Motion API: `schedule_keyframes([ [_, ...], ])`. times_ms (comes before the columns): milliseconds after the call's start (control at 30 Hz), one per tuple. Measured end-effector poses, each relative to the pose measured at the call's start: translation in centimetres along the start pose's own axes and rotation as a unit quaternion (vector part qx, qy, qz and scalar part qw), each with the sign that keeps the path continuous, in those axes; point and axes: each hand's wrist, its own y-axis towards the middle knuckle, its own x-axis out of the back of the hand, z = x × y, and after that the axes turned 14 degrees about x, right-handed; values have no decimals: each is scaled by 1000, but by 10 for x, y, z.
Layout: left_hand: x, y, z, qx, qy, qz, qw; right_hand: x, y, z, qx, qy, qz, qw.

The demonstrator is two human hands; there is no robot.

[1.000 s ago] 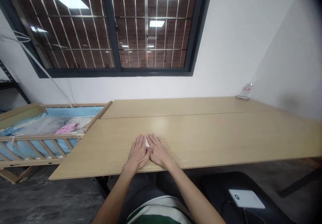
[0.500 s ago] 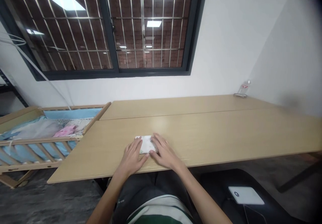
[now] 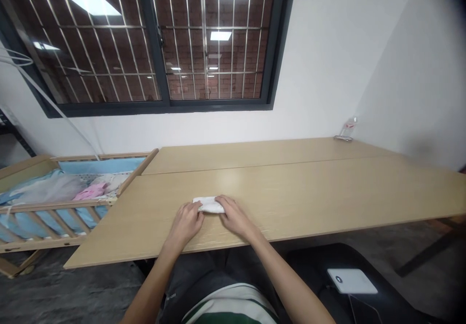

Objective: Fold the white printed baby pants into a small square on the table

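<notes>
A small folded white cloth (image 3: 208,204) lies on the light wooden table (image 3: 309,188) near its front edge. My left hand (image 3: 186,223) has its fingers curled and pinches the cloth's near left edge. My right hand (image 3: 233,217) grips the cloth's right side with bent fingers. Both hands rest on the tabletop, close together, with the cloth between their fingertips.
A wooden baby cot (image 3: 54,193) with blue and pink bedding stands against the table's left end. A small clear bottle (image 3: 345,128) lies at the far right corner by the wall. A white device with a cable (image 3: 351,281) rests on a dark seat at lower right.
My hands lay flat and together over the cloth. They drew back toward me and apart, uncovering it, and now their fingers curl and pinch its near edges.
</notes>
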Motion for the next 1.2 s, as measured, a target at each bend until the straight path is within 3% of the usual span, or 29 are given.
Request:
schedule_keyframes([
  [133, 10, 6, -12, 73, -59, -36, 995, 10, 26, -9, -33, 62, -60, 996],
  [267, 21, 6, -21, 165, -169, -32, 971, 24, 58, -23, -67, 176, -111, 976],
  [400, 14, -4, -24, 219, -183, 17, 958, 21, 76, -42, -102, 254, -68, 959],
  [500, 4, -12, -27, 258, -128, 64, 956, 5, 79, -58, -117, 288, -24, 950],
  [600, 0, -17, -33, 268, -83, 71, 957, -12, 77, -73, -132, 283, -23, 950],
  [733, 4, -23, -46, 239, 78, 50, 967, -20, 73, -78, -132, 221, -37, 966],
  [867, 1, -41, -69, 141, 145, -61, 977, -4, 68, -51, -41, 152, -35, 987],
  [933, -7, -53, -81, 93, 134, -95, 982, 6, 61, -28, 35, 128, 18, 991],
  [1033, -22, -67, -91, 55, 137, -94, 985, 14, 46, 6, 120, 131, 132, 975],
  [1100, -32, -72, -90, 42, 147, -78, 985, 13, 35, 20, 140, 136, 198, 960],
  [1200, -42, -74, -84, 23, 156, -74, 985, 11, 24, 21, 123, 136, 253, 950],
])
